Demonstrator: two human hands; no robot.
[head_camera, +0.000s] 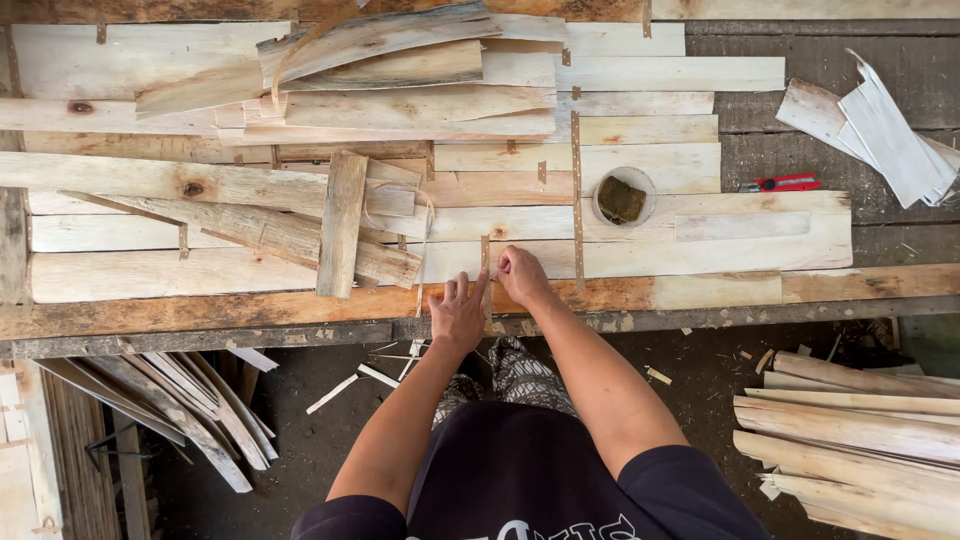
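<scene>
Fingers of my left hand lie flat on the boards; my right hand pinches a thin strip.

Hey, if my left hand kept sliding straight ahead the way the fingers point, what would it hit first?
Probably the thin vertical wood strip right at the fingertips of your left hand, where your right hand is pressing. Beyond it lie only flat pale veneer sheets, though depth is hard to judge.

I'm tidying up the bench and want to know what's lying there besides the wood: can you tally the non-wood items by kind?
Round bowls with dark contents: 1
Red-handled utility knives: 1
Total: 2
Both lie to the right of the person's right hand; the left hand rests at the bench edge.
</scene>
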